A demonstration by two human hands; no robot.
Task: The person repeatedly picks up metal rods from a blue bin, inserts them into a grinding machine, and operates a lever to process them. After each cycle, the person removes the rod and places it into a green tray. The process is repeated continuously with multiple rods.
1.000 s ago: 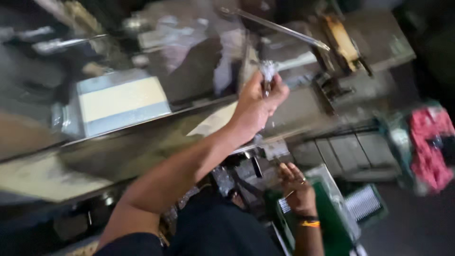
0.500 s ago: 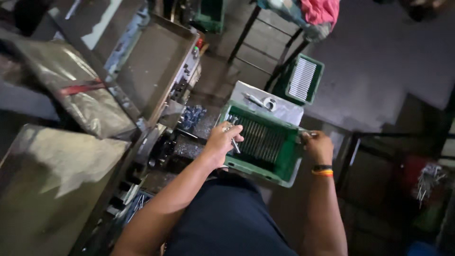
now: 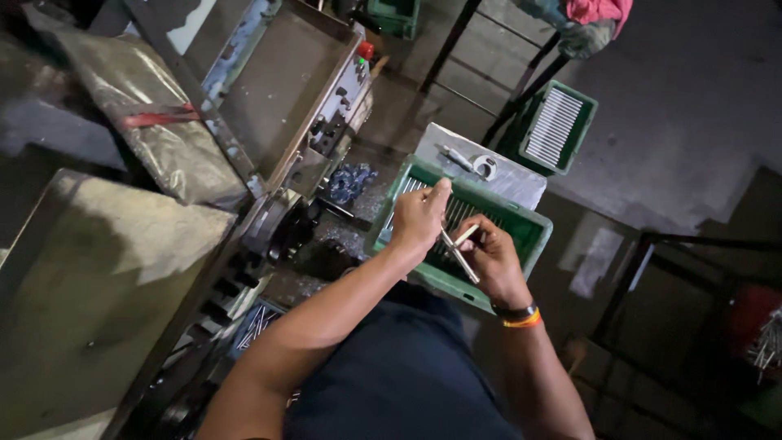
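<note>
A: Two hands over one green crate (image 3: 533, 232), both busy. What does each hold?

B: Left hand (image 3: 419, 218) is curled shut, fingers pinched on the upper end of a thin metal rod (image 3: 459, 255). The rod runs out from under that hand toward 4 o'clock and ends against the right hand (image 3: 489, 259).

A: And the right?

B: Right hand is closed too, fingers folded round a second, paler rod (image 3: 466, 235) that sticks out toward 10 o'clock. The two rods cross just between the hands, touching or nearly so; cannot tell which.

A: Where do the rods lie against the crate?

B: Above its near half, held clear of the rows of rods packed inside. Crate sits on the person's lap edge, at 12 o'clock from the dark shirt.

A: Wrist?

B: Orange band and dark band (image 3: 521, 316) on the right wrist.

A: Surroundings?

B: Grey machine (image 3: 309, 98) with a control panel at 10 o'clock of the hands. Grey sheet (image 3: 521, 183) with small tools just beyond the crate at 12 o'clock. Second green crate (image 3: 555, 126) of rods farther off at 1 o'clock, well apart. Tray of loose rods (image 3: 257, 322) at 8 o'clock, beside the left forearm
</note>
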